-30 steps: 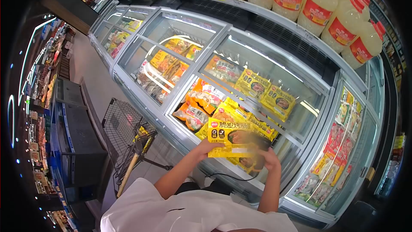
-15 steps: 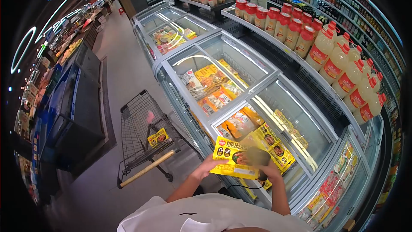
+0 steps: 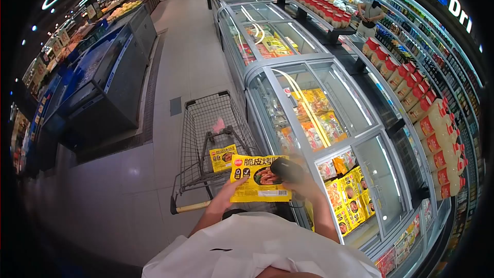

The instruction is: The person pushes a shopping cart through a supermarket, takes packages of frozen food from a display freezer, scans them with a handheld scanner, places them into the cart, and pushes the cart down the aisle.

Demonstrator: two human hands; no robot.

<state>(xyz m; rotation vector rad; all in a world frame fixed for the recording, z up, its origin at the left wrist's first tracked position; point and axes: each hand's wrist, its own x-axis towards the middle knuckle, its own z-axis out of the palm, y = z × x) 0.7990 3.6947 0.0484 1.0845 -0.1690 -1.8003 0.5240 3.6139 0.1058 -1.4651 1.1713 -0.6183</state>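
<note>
My left hand (image 3: 230, 190) grips the left edge of a yellow packet of sausages (image 3: 247, 183), its printed front turned up toward me. At the packet's right side, my right hand (image 3: 305, 185) is closed around a dark rounded object (image 3: 286, 170). Blur hides what kind of object that is; it overlaps the packet's upper right part. Beyond the packet stands a wire shopping cart (image 3: 193, 208) with a wooden-looking handle. A similar yellow packet (image 3: 223, 157) lies in the cart, near a small pink item (image 3: 219, 125).
Glass-topped chest freezers (image 3: 329, 146) run along my right, with yellow packets (image 3: 354, 201) inside the nearest one. Red-capped bottles (image 3: 437, 139) line the shelf above. A dark display counter (image 3: 110, 92) stands left of the tiled aisle (image 3: 193, 46). A person (image 3: 368, 18) stands at the far right.
My view has turned left and up toward the aisle. The packet and both hands have moved left, away from the freezer opening and in front of the cart. The dark object remains in my right hand.
</note>
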